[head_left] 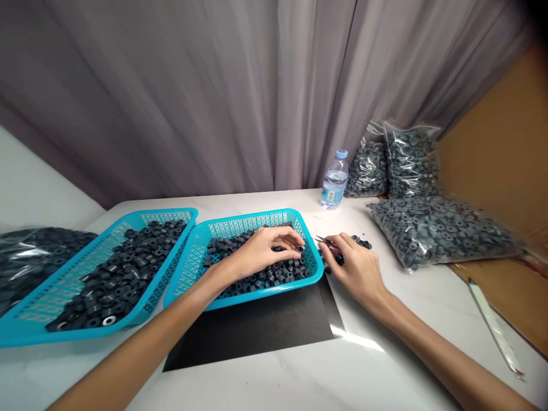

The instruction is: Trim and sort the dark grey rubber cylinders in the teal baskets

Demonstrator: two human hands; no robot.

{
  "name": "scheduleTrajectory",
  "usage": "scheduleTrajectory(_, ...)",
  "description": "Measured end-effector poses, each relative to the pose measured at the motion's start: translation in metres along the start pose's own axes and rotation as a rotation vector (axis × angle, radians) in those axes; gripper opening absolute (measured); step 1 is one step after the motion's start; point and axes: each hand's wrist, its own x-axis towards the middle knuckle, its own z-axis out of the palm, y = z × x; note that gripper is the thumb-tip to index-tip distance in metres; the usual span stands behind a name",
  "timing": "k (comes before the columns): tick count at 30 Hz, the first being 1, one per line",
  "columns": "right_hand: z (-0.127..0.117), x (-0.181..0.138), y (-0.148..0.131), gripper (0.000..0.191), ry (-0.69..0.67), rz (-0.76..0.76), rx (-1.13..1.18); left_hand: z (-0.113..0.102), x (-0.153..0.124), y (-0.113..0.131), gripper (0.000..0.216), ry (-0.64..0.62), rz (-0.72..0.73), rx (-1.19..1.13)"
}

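2 baskets are sitting on the tbl [274, 382]: the L bskt [21, 322] and, approx. mid-tbl, the R bskt [319, 268]. 4 bags are showing: 2 upright bags [413, 162] at back R, 1 flat bag [440, 234] lying nr them, 1 L-edge bag [38, 254]. Also 1 bottle [334, 182], 1 blk sheet [257, 334] under the R bskt, 1 white stick [494, 325] at far R. Sm. dark pcs [274, 278] are filling both bskts, too many to count; 1 pale ring [109, 321] is lying among those in the L bskt. A few loose pcs [362, 242] are resting on the tbl by the R hand.

L hand [272, 248] is hovering over the R bskt, fingers curving, thumb + index tips closing on 1 sm. pc. R hand [353, 262] is resting just outside that bskt's R end, thumb + fingers clamping a thin pointed tool [326, 242], tip aiming L.

Materials: bskts are teal plastic, perforated, w/ rounded rims; pcs are matte, short, chunky, many w/ round holes; bags are clear, shiny, wrinkled; bottle is clear plastic w/ blue cap; tbl is white, smooth, faintly veined; grey curtain [192, 103] is hanging in soft vertical folds behind.
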Motion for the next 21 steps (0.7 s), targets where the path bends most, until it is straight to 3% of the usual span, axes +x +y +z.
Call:
scheduleTrajectory(8,-0.001,0.002,0.0,0.031,-0.007,0.003,-0.001,0.002,0.001,0.002,0.021,-0.025,-0.01,0.116)
scheduleTrajectory(15,-0.001,0.003,0.002,0.031,-0.022,0.008,-0.004,0.008,0.007,-0.002,0.019,0.099,0.1,0.396)
scheduleTrajectory(21,-0.005,0.004,0.0,0.031,-0.021,0.009,-0.017,0.01,0.011,-0.007,0.024,0.044,-0.012,0.141)
